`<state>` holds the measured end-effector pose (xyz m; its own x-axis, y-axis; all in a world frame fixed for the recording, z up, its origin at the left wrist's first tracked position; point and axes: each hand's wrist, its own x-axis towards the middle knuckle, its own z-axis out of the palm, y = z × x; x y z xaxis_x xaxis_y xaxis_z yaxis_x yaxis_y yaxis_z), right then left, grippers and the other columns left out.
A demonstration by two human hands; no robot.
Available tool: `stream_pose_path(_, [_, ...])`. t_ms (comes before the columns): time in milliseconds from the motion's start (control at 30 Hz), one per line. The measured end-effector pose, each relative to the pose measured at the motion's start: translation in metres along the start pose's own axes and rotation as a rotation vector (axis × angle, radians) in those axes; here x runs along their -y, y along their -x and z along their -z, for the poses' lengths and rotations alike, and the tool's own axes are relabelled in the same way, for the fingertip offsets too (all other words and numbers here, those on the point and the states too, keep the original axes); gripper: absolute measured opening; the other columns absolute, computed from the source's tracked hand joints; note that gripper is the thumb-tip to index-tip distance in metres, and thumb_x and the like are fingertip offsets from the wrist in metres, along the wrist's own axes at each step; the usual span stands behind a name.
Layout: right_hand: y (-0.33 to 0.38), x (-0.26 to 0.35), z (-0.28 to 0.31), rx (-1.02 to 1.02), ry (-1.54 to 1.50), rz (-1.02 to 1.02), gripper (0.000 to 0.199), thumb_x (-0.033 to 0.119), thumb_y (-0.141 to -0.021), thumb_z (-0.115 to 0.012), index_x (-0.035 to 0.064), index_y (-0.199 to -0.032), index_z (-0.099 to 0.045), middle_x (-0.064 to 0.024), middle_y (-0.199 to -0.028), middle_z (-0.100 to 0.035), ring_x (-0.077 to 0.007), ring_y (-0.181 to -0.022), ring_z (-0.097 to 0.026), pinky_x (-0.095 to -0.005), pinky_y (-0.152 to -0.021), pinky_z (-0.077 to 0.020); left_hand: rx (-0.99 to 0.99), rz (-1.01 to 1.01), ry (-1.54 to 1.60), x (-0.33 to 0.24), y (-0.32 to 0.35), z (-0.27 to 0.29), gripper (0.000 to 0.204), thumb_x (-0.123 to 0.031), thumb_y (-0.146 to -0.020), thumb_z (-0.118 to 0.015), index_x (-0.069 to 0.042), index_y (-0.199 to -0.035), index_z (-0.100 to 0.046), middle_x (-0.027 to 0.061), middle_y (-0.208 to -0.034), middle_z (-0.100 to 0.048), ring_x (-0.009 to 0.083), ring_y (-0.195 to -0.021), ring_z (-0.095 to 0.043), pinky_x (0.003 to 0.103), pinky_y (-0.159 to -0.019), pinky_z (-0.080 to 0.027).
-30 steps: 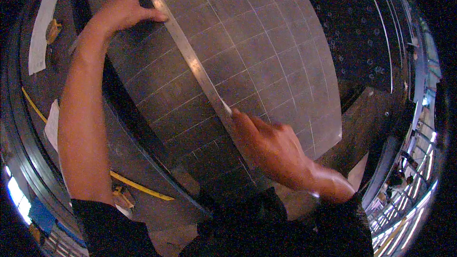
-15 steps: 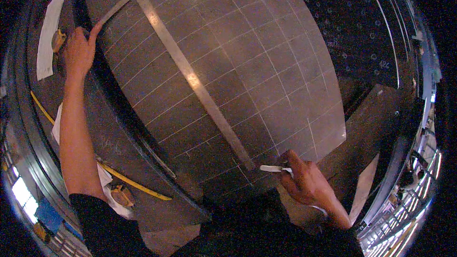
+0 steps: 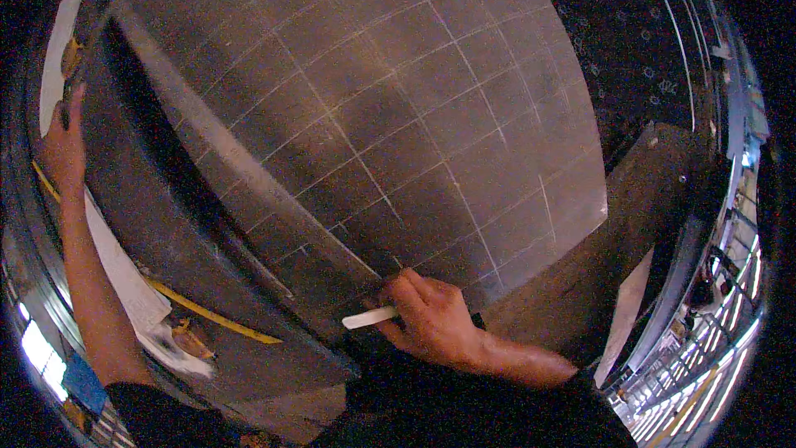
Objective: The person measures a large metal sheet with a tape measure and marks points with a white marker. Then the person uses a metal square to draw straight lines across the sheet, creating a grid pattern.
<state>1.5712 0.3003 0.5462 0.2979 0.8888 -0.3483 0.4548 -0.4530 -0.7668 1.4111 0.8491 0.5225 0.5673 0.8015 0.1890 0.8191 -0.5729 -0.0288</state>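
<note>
A grey metal plate marked with a grid of white lines spreads before me. Across its left side lies a steel carpenter's square, its corner at the far left and its long arm slanting toward me. My left hand is closed at the square's short arm, beyond the plate's dark left edge. Near the close end of the long arm, my right hand grips a white chalk stick, which sticks out to the left. The fingertips rest by the square's end, and the stick's other end is hidden.
A dark raised rim curves along the plate's left. Past it lie white sheets, a yellow tape measure blade and a yellowish tool. A dark panel with small circles stands at the far right.
The square has shifted left and toward me, with my left hand moving the same way. My right hand has moved left, carrying the chalk stick to the square's near end.
</note>
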Motion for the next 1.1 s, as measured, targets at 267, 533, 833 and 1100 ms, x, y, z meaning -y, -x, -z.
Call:
stream_pose_path(267, [-0.01,0.027,-0.022,-0.125,0.013,-0.293,0.042,0.024,-0.081,-0.077,0.0025,-0.106,-0.052,-0.0185,-0.08,-0.066,-0.0388,-0.073,-0.067,-0.0471,-0.064,-0.0541,-0.112,-0.064,0.08,-0.041,-0.004,-0.01,0.075,-0.063,-0.084,-0.063,0.007,-0.111,-0.059,0.0333,-0.109,-0.064,0.0466,-0.108,-0.061,0.048,-0.09,-0.048])
stream_pose_path(533, [-0.023,0.04,-0.018,-0.222,0.234,-0.204,0.036,0.022,-0.082,-0.074,0.0038,-0.105,-0.054,-0.0178,-0.1,-0.057,-0.0395,-0.079,-0.062,-0.0504,-0.064,-0.0501,-0.385,-0.336,-0.097,-0.068,-0.035,-0.044,0.064,-0.052,-0.088,-0.064,0.001,-0.123,-0.061,0.0258,-0.118,-0.061,0.0415,-0.113,-0.057,0.047,-0.1,-0.043])
stream_pose_path(833, [-0.011,0.025,-0.034,-0.261,0.297,-0.401,0.035,0.027,-0.085,-0.073,0.0067,-0.109,-0.057,-0.0155,-0.104,-0.056,-0.0368,-0.085,-0.062,-0.0484,-0.062,-0.0502,-0.096,-0.27,0.445,-0.13,-0.072,-0.049,0.04,-0.039,-0.082,-0.074,-0.005,-0.102,-0.072,0.0176,-0.108,-0.068,0.0351,-0.101,-0.065,0.041,-0.091,-0.05])
stream_pose_path(1100, [-0.008,0.023,-0.042,-0.29,0.29,-0.409,0.033,0.026,-0.085,-0.073,0.0069,-0.107,-0.059,-0.0136,-0.1,-0.058,-0.0353,-0.083,-0.062,-0.0469,-0.06,-0.0494,-0.002,-0.19,0.529,-0.127,-0.074,-0.052,0.037,-0.039,-0.077,-0.078,-0.009,-0.099,-0.074,0.0155,-0.103,-0.071,0.0324,-0.097,-0.067,0.039,-0.088,-0.051])
